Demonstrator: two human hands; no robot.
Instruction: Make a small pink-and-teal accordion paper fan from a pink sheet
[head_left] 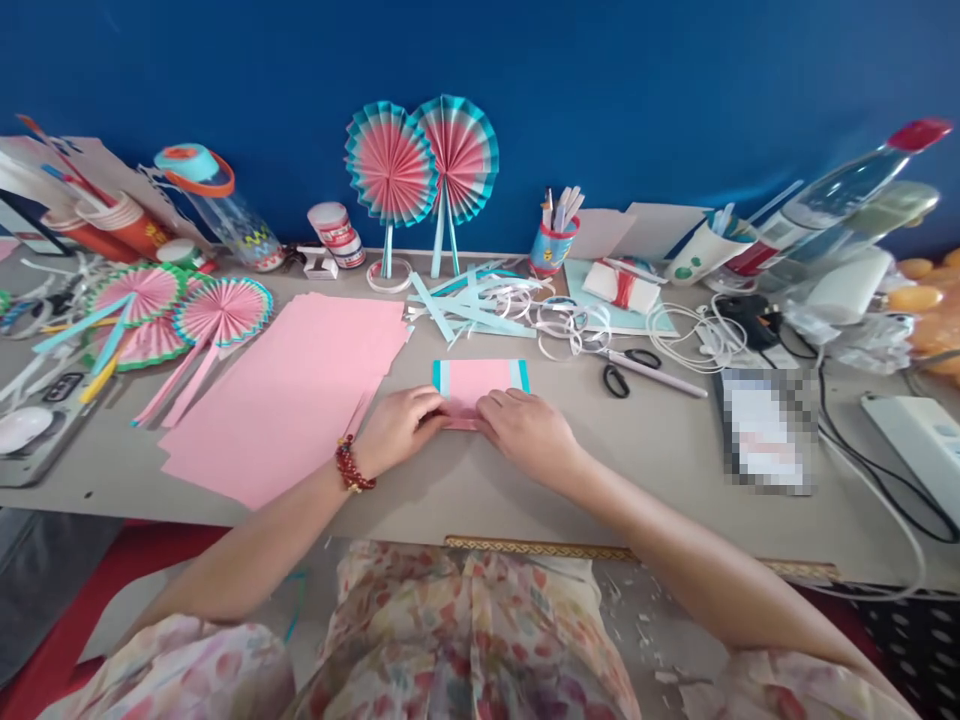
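Note:
A small pink paper sheet (484, 378) with pale blue and teal bands along its left and right ends lies flat on the table, its near edge folded over. My left hand (405, 425) pinches the folded edge at its left. On the same edge, to the right, my right hand (529, 430) presses with its fingers curled over the fold. Both hands rest low on the tabletop, and the fingers hide part of the fold. Beside my left hand lies a stack of larger pink paper sheets (292, 380).
Behind the sheet is a heap of pale blue and white paper strips (472, 300). Black-handled scissors (619, 372) lie to its right. Two finished round paper fans (391, 165) lean against the blue wall. More fans (223, 312) lie at left. A phone (769, 432) and cables are at right.

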